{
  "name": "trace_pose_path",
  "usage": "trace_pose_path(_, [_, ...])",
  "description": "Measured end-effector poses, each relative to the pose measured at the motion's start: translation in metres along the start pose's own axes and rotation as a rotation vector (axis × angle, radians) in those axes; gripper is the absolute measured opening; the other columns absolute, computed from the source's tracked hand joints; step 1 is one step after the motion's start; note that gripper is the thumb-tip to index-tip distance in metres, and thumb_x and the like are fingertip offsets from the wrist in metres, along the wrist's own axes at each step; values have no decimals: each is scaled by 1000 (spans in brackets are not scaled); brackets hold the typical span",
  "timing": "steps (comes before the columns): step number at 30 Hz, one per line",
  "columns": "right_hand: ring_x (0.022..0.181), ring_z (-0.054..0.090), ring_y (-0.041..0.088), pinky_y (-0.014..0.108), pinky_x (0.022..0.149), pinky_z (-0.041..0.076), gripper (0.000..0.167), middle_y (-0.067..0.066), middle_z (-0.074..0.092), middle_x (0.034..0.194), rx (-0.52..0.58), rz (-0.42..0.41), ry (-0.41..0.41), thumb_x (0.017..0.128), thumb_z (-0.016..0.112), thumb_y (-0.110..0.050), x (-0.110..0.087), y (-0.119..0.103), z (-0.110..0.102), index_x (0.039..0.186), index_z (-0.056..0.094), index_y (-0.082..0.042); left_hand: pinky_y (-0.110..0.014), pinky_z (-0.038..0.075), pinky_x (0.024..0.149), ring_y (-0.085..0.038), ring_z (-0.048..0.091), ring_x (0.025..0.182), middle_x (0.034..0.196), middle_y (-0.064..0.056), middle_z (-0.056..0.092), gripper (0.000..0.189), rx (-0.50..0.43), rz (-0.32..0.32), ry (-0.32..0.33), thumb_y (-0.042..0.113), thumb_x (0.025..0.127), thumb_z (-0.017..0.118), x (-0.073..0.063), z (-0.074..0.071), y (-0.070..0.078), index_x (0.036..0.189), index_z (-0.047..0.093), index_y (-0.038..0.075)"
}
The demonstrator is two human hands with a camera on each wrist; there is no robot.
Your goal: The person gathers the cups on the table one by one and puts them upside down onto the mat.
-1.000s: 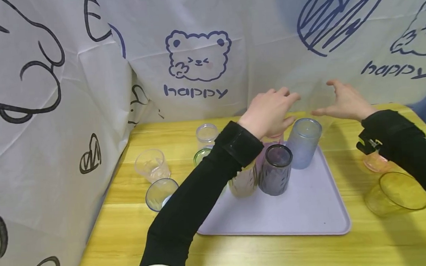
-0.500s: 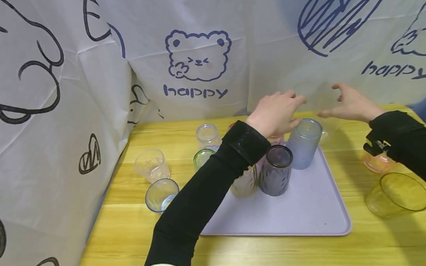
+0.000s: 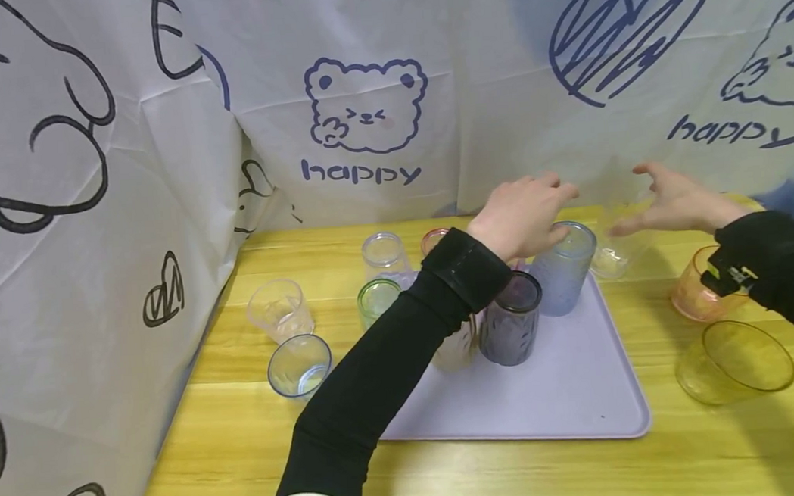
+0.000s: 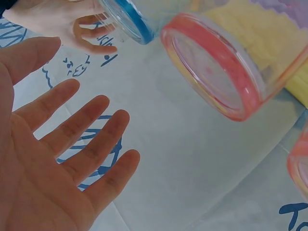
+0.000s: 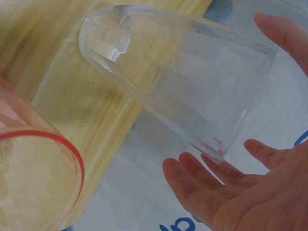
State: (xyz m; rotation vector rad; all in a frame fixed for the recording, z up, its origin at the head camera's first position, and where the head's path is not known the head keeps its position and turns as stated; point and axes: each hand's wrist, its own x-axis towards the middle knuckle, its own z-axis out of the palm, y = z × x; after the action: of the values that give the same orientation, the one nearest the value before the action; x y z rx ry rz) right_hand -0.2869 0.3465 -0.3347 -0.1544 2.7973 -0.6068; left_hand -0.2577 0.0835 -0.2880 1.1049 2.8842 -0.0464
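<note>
My left hand is over the back of the lilac tray, beside the upturned frosted blue glass. In the left wrist view its fingers are spread and hold nothing, with a pink-ringed glass close by. My right hand is behind the tray's right side. A clear tumbler stands there on the table, its mouth towards the right hand. Thumb and fingers are spread about its rim, and the thumb shows apart from it. An upturned grey glass sits on the tray.
On the right are an orange glass and a yellow glass. A clear glass and a blue-rimmed glass stand left of the tray. A green-ringed glass is behind the left sleeve. A printed cloth hangs behind.
My right hand has moved right and slightly down, and the clear tumbler's base shows lower and more plainly. My left hand has drifted right. More of the orange glass is visible.
</note>
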Motion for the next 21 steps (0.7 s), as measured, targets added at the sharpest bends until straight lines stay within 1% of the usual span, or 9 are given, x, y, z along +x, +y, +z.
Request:
trace_pose_path(7, [128, 34, 62, 77, 102, 36, 115, 46, 24, 148, 21, -1, -21, 83, 79, -46, 5, 0, 8, 154, 9, 12, -33, 50, 108, -15, 53, 133, 151, 7, 49, 55, 0, -1, -27, 46, 102, 54, 2, 1, 5, 153, 40, 32])
trace_pose_path(11, [122, 39, 59, 74, 100, 39, 111, 45, 31, 142, 25, 12, -12, 82, 80, -44, 8, 0, 13, 150, 14, 15, -32, 51, 105, -14, 54, 132, 148, 7, 50, 53, 6, 3, -31, 46, 102, 53, 3, 2, 6, 152, 41, 32])
trace_pose_path(15, [116, 44, 57, 71, 96, 43, 107, 45, 38, 136, 4, 29, 0, 82, 80, -43, 9, 0, 16, 146, 19, 17, -32, 50, 106, -14, 54, 132, 148, 7, 50, 53, 5, -2, -41, 47, 102, 53, 3, 4, 7, 152, 41, 33])
trace_pose_path(21, [111, 47, 54, 67, 91, 46, 100, 43, 43, 130, -17, 44, 6, 82, 79, -46, 8, 0, 17, 141, 27, 16, -33, 50, 107, -14, 53, 134, 151, 8, 48, 55, 1, -3, -38, 47, 102, 52, 2, 6, 6, 154, 38, 33])
